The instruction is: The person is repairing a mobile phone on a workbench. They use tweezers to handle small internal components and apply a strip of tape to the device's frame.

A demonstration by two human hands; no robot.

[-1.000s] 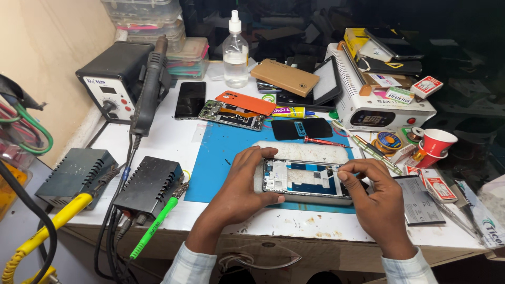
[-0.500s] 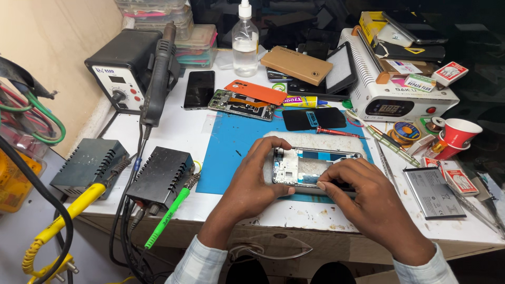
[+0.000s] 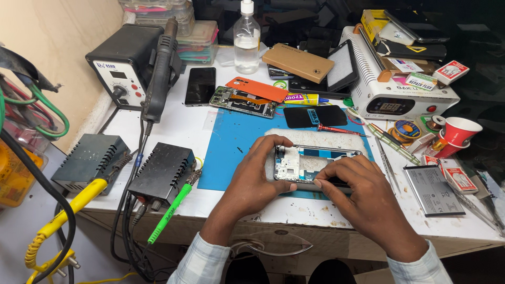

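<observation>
An opened phone frame (image 3: 307, 163) lies lengthwise on the blue work mat (image 3: 231, 152), on a grey-white pad. My left hand (image 3: 255, 176) grips the frame's left end, fingers curled over its top edge. My right hand (image 3: 357, 192) covers the frame's right lower part, with thumb and fingertips pressed on its near edge. I cannot tell whether a small tool sits under the right fingers.
A hot-air station (image 3: 126, 63) with its handle, two black units (image 3: 163, 171), a yellow probe (image 3: 71, 210) and a green one (image 3: 168, 213) stand left. Behind lie an opened phone (image 3: 242, 101), orange cover (image 3: 258, 88), bottle (image 3: 246, 39), red screwdriver (image 3: 336, 129). Right: white machine (image 3: 394, 94), red cup (image 3: 460, 131), battery (image 3: 431, 189).
The view has shifted a little while both hands stay on the phone frame. My right hand has slid toward the frame's middle and near edge; the left hand keeps its grip.
</observation>
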